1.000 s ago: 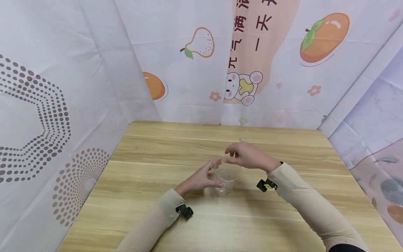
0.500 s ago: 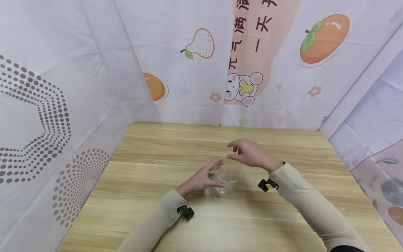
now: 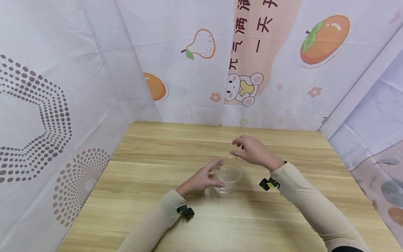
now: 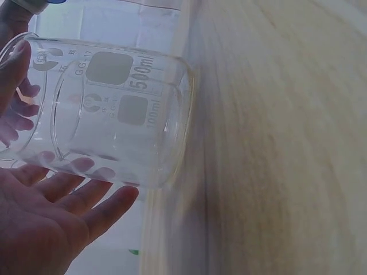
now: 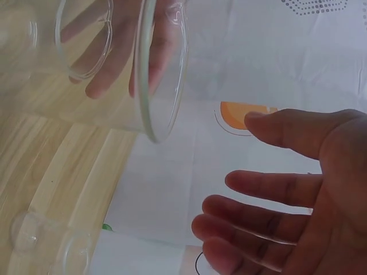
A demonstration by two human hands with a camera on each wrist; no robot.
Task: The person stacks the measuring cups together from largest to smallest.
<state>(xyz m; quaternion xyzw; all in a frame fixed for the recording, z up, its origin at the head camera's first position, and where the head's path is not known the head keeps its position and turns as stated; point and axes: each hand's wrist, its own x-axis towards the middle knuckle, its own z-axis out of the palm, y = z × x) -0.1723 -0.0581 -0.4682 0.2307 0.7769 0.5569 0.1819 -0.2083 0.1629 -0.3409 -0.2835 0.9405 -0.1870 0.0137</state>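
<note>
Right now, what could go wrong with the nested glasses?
1. The small glass sits inside the big glass; a tilt might knock them together.
2. Only the left hand holds the big glass, so it could slip.
3. The right hand might bump the hard-to-see clear glass behind it.

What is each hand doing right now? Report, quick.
Left hand: holding the big beaker, thumb and fingers round its side.
Right hand: open, holding nothing, fingers loosely bent, apart from the beaker.
</note>
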